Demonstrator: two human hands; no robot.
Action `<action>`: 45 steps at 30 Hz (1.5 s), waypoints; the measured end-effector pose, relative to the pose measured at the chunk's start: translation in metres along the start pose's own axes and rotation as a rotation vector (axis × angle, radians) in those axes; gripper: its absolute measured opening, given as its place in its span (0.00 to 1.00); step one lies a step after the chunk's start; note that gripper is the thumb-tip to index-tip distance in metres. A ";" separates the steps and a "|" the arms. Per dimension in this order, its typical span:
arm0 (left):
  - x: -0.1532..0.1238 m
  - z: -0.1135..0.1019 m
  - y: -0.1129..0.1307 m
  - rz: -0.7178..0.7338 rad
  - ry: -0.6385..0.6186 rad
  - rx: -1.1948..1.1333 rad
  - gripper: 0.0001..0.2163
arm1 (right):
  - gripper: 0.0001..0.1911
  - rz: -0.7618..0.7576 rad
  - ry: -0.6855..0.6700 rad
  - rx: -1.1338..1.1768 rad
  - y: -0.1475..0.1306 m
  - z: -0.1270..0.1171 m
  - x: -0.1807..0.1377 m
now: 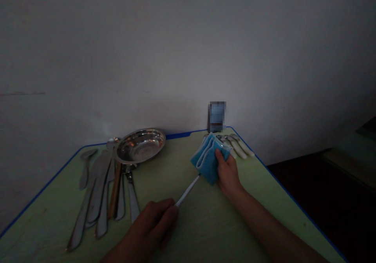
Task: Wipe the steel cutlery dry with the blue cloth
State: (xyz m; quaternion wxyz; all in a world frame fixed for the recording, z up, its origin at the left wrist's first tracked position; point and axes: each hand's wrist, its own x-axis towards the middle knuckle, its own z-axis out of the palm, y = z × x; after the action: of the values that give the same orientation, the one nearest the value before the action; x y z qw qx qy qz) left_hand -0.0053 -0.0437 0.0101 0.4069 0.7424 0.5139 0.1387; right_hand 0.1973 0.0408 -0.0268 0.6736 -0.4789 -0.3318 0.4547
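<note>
My left hand (pixel 157 222) is closed round the end of a thin pale-handled utensil (pixel 188 190) above the near middle of the table. The utensil slants up and to the right, and its far end is hidden at the blue cloth, so its kind does not show. My right hand (pixel 228 171) grips the folded blue cloth (pixel 205 159), thumb on top, against that far end. Just behind the cloth lie several spoons (pixel 239 147) with pale handles, partly covered by the cloth and my right hand.
On the left of the green table (pixel 53 220) several metal utensils (pixel 101 192) lie in a group, one with a brown handle (pixel 115 190). A shiny steel bowl (pixel 141 145) stands behind them, tilted. A phone (pixel 216 116) leans against the wall (pixel 176 59).
</note>
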 end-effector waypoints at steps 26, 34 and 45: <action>-0.004 -0.002 0.004 0.030 -0.003 0.063 0.16 | 0.12 0.113 -0.019 -0.051 -0.001 0.009 -0.011; -0.002 0.003 0.000 0.037 -0.019 0.108 0.13 | 0.13 0.136 -0.036 -0.030 -0.005 0.011 -0.012; -0.001 0.001 0.009 0.029 -0.050 0.226 0.14 | 0.20 0.030 0.012 0.002 0.012 0.005 -0.002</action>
State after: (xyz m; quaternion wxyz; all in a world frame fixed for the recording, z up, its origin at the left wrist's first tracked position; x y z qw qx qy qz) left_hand 0.0003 -0.0465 0.0164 0.3314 0.7940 0.5051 0.0672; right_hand 0.1883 0.0425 -0.0370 0.6694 -0.4857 -0.3201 0.4621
